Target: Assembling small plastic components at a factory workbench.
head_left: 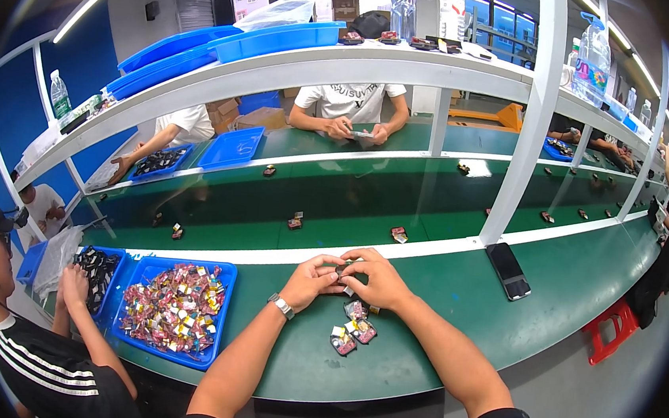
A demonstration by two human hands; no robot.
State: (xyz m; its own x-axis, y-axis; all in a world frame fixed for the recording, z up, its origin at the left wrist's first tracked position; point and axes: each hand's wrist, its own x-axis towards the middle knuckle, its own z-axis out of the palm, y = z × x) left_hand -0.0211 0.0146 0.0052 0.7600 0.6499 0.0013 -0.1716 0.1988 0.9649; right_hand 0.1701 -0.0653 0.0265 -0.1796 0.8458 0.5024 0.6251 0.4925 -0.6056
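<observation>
My left hand [309, 283], with a watch at the wrist, and my right hand [380, 280] meet over the green bench. Their fingers are closed together around a small dark piece [340, 271], mostly hidden by the fingertips; its kind is not clear. Just below my hands lie several small black-cased pieces [343, 341] with reddish, white and yellow parts, grouped close together. To the left of my left forearm stands a blue tray [230, 279] heaped with small red, white and yellow parts [172, 306].
A black phone [508, 270] lies on the bench [452, 323] to the right, beside a white post [528, 138]. Beyond a white rail, small pieces sit spaced along a green belt [350, 210]. At left, a co-worker's hands [73, 286] are at another blue tray [115, 293]. Opposite sits another person.
</observation>
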